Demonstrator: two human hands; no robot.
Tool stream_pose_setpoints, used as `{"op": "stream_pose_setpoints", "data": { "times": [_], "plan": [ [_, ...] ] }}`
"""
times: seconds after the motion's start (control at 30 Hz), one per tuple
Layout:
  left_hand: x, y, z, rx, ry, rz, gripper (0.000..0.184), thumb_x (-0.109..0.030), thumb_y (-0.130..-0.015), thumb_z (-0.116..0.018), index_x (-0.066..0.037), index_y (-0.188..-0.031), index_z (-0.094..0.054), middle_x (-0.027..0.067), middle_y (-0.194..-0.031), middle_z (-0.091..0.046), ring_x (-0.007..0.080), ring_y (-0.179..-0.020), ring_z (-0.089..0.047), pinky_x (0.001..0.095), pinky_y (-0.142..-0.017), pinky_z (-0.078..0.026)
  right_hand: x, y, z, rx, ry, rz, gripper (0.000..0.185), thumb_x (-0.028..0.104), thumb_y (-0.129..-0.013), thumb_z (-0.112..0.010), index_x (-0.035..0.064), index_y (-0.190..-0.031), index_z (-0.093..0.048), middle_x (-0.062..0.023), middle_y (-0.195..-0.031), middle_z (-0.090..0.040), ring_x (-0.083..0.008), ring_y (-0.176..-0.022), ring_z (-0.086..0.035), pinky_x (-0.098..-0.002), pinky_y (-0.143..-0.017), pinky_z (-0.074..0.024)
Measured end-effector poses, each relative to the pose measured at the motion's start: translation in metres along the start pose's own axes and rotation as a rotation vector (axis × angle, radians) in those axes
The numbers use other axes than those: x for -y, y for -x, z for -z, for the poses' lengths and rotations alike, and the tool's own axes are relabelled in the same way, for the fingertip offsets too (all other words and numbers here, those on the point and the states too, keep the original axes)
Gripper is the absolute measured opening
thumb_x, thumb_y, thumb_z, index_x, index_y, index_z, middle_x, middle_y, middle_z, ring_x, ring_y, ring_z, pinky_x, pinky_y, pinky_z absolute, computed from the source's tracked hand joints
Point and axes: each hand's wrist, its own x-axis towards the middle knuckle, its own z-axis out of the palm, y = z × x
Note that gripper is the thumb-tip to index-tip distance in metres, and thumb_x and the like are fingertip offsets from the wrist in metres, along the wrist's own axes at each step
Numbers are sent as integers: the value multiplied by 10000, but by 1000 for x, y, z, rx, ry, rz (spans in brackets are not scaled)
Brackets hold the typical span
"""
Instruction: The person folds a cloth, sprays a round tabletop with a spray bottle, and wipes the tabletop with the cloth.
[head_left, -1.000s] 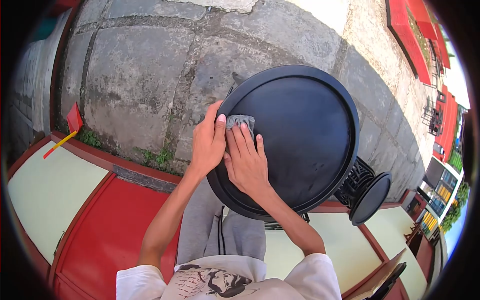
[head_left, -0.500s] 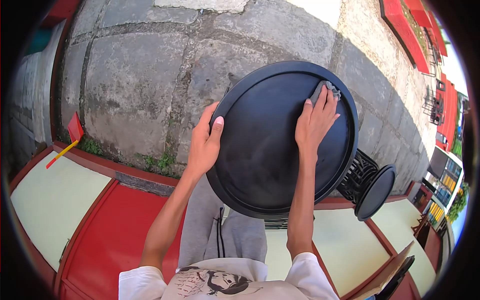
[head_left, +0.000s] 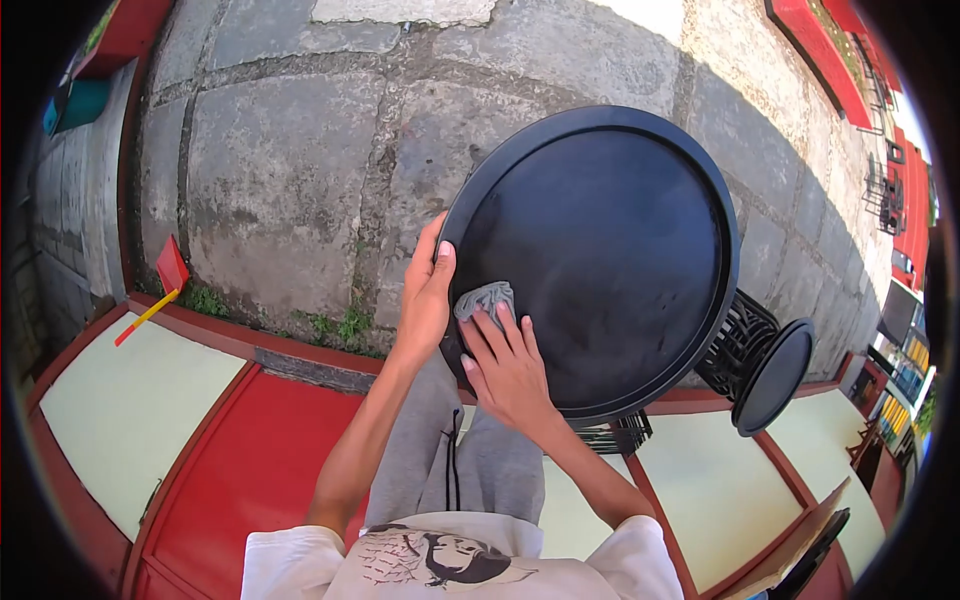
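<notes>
A large round black tabletop (head_left: 610, 260) with a raised rim lies in front of me. My left hand (head_left: 425, 305) grips its left edge, thumb on top of the rim and fingers partly hidden beyond the edge. Under the fingers of my right hand (head_left: 507, 370) a crumpled grey cloth (head_left: 486, 301) is pressed on the lower left of the surface, close to the rim. Faint smudges show on the black surface.
A smaller round black stool (head_left: 775, 378) with a lattice base stands at the right. Grey paving (head_left: 280, 180) lies beyond. A red dustpan (head_left: 172, 264) with a yellow handle is at the left, near the red door (head_left: 260, 470). Brown cardboard (head_left: 800, 540) is at lower right.
My right hand has swept the cloth from the lower left to the upper right, then back to the lower left. My left hand stays on the edge. The view has shifted slightly.
</notes>
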Motion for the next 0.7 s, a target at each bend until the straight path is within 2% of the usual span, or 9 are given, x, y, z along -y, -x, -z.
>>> {"op": "stream_pose_setpoints", "data": {
  "times": [0.13,0.27,0.33,0.47,0.53,0.6,0.7],
  "plan": [
    [1,-1,-1,-19,74,83,462,-258,-1153,-448,-15,-1546,-461,110,-1471,-574,177,-1353,-517,334,-1169,-369,-14,71,7,183,30,-19,510,331,-1042,-565,157,-1521,-551,-71,-1590,-478,-325,-1509,-389,-676,-1184,-312],
    [6,2,-2,-80,49,92,497,-286,-1148,-471,-3,-1557,-454,104,-1452,-591,169,-1316,-545,331,-1148,-396,-38,118,14,148,138,-178,520,335,-1040,-568,156,-1528,-544,-97,-1598,-468,-364,-1499,-391,-692,-1186,-287],
    [8,3,0,-81,26,87,520,-300,-1145,-478,0,-1569,-440,117,-1472,-581,179,-1319,-546,335,-1147,-399,-56,133,12,66,202,-313,553,340,-1041,-564,122,-1548,-517,-135,-1620,-440,-397,-1514,-367,-688,-1204,-255],
    [4,3,-5,-70,-59,-20,543,-317,-1143,-484,0,-1581,-425,130,-1502,-565,197,-1340,-534,344,-1153,-396,-133,103,48,-448,201,-737,689,375,-1068,-503,-5,-1620,-345,-235,-1696,-297,-483,-1558,-254,-647,-1254,-152],
    [6,5,-7,-65,-69,-26,553,-323,-1141,-488,0,-1585,-419,135,-1512,-559,206,-1350,-529,350,-1158,-393,-164,60,75,-612,229,-777,698,393,-1076,-485,-10,-1624,-331,-229,-1703,-286,-497,-1551,-257,-631,-1260,-158],
    [16,2,-5,-71,-96,-65,566,-340,-1137,-492,4,-1582,-420,139,-1505,-561,223,-1359,-523,361,-1166,-385,-154,10,87,-689,213,-737,696,400,-1076,-487,-9,-1620,-339,-237,-1700,-285,-483,-1555,-259,-624,-1258,-181],
    [24,0,-2,-63,-131,-125,571,-361,-1132,-497,6,-1566,-437,144,-1478,-571,237,-1341,-530,370,-1157,-385,-84,-23,74,-509,126,-420,705,429,-1071,-503,12,-1619,-352,-224,-1696,-299,-464,-1555,-269,-621,-1245,-234]
  ]
}}
